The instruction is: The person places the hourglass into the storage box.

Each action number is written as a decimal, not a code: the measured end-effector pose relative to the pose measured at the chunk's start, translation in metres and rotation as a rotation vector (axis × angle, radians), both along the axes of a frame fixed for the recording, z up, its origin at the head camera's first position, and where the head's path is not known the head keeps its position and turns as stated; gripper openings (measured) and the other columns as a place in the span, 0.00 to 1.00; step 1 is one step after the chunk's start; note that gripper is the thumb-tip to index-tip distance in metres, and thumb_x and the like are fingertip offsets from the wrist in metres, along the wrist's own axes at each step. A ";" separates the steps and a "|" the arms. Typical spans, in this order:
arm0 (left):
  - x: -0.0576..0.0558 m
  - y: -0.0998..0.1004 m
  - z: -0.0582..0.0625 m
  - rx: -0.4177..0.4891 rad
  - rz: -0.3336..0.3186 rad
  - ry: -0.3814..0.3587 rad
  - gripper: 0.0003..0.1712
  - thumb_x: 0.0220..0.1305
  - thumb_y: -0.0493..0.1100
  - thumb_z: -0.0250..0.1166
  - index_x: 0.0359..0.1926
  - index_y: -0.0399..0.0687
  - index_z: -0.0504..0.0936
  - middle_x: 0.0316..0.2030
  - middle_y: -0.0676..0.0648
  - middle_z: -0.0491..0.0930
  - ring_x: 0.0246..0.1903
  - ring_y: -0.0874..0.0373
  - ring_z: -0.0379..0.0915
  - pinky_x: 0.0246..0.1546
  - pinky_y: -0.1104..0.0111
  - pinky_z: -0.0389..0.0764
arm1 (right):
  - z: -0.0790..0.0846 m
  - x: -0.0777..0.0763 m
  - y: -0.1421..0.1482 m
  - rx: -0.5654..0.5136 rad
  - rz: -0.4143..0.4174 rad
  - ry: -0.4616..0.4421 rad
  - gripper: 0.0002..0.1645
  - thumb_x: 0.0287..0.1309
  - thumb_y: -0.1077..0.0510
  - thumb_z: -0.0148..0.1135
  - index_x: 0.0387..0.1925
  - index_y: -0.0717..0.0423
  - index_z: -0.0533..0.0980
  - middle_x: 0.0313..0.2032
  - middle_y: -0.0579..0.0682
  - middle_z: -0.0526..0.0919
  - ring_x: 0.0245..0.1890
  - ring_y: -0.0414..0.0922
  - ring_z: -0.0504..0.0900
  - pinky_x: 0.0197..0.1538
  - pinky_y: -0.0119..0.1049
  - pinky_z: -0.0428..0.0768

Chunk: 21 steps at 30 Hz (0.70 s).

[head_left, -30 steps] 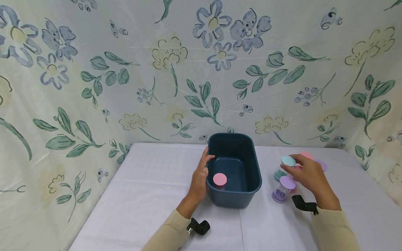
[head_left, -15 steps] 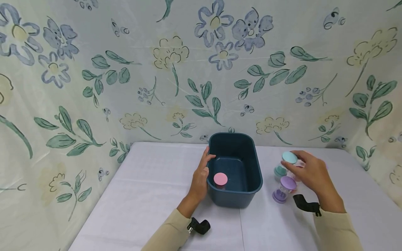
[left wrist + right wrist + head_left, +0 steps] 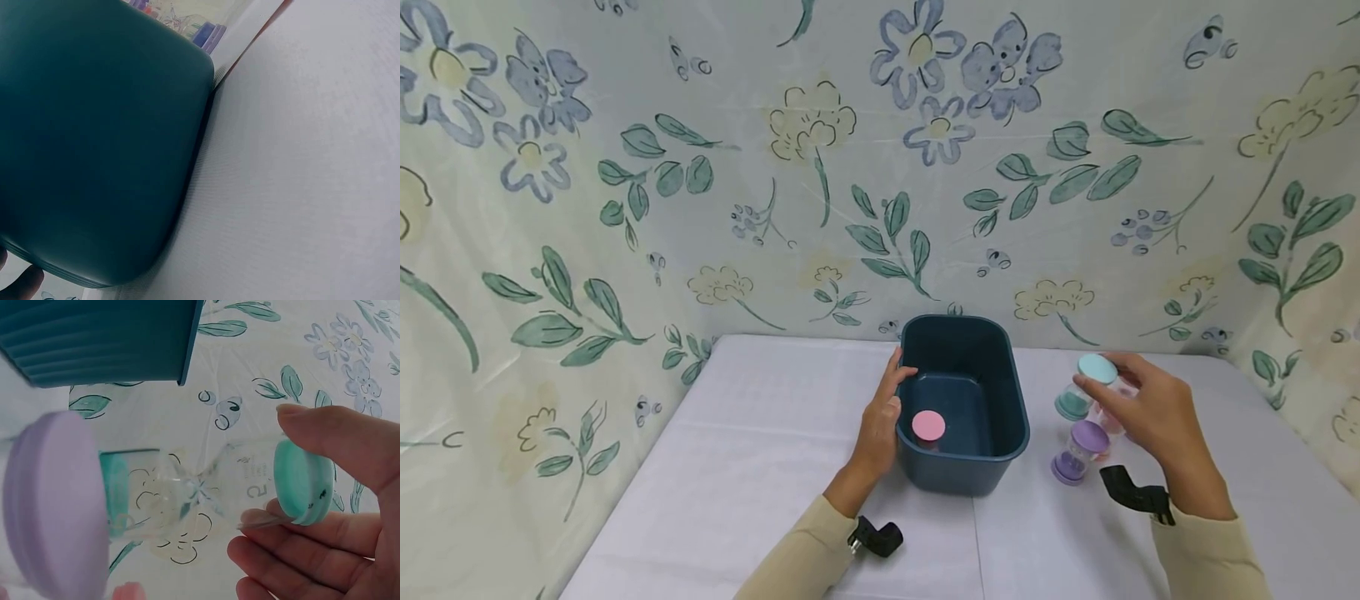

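Note:
My right hand (image 3: 1153, 408) pinches a teal-capped sand timer (image 3: 1097, 368) by its top cap, thumb on one side and fingers on the other. The right wrist view shows its clear hourglass body (image 3: 219, 481) with the number 5 on it. Just nearer stands a purple-capped sand timer (image 3: 1089, 437). Pink timer parts (image 3: 1108, 421) show behind it, partly hidden by my right hand. On the left, my left hand (image 3: 877, 425) grips the side wall of a dark blue bin (image 3: 962, 475), a finger over its rim. A pink-capped timer (image 3: 928, 426) stands inside the bin's near left corner.
A white cloth (image 3: 760, 467) covers the table. A floral curtain (image 3: 820, 208) hangs right behind the bin, along the table's far edge. The bin's right wall stands between its inside and the timers.
My right hand has risen slightly and shifted a little right, and the teal timer has come up with it. My left hand and the bin stay in place.

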State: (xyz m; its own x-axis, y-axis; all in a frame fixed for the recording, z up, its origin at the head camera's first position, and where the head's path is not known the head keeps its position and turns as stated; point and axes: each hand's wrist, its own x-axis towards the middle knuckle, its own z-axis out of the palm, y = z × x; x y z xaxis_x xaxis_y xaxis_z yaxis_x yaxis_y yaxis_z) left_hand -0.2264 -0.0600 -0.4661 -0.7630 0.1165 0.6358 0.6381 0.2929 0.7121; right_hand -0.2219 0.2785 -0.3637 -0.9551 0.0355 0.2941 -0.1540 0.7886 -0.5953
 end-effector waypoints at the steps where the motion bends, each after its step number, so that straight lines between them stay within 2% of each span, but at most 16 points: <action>1: 0.000 0.000 0.000 -0.001 0.000 0.002 0.31 0.73 0.51 0.30 0.73 0.52 0.57 0.75 0.46 0.49 0.73 0.52 0.43 0.67 0.43 0.51 | 0.001 0.002 -0.001 -0.005 -0.001 0.001 0.46 0.53 0.34 0.64 0.62 0.63 0.68 0.57 0.70 0.73 0.56 0.71 0.70 0.49 0.66 0.73; 8: -0.003 0.001 0.001 -0.014 0.012 0.008 0.33 0.71 0.46 0.32 0.74 0.44 0.52 0.71 0.41 0.58 0.73 0.53 0.45 0.67 0.45 0.53 | 0.009 0.010 -0.009 -0.057 0.002 0.023 0.45 0.53 0.36 0.66 0.62 0.63 0.69 0.56 0.69 0.74 0.56 0.70 0.71 0.51 0.66 0.72; 15: -0.001 0.000 0.002 -0.026 0.012 0.001 0.32 0.71 0.47 0.31 0.74 0.46 0.54 0.72 0.42 0.56 0.73 0.54 0.46 0.67 0.44 0.54 | 0.009 0.013 -0.014 -0.105 0.003 0.051 0.41 0.53 0.40 0.68 0.59 0.63 0.71 0.55 0.68 0.76 0.56 0.69 0.73 0.52 0.65 0.72; 21: 0.000 -0.001 0.003 -0.011 0.007 -0.009 0.32 0.71 0.46 0.32 0.75 0.48 0.51 0.71 0.43 0.59 0.73 0.54 0.46 0.67 0.45 0.54 | 0.008 0.010 -0.019 -0.118 0.027 0.101 0.38 0.52 0.43 0.70 0.58 0.63 0.73 0.53 0.66 0.78 0.52 0.65 0.77 0.51 0.58 0.74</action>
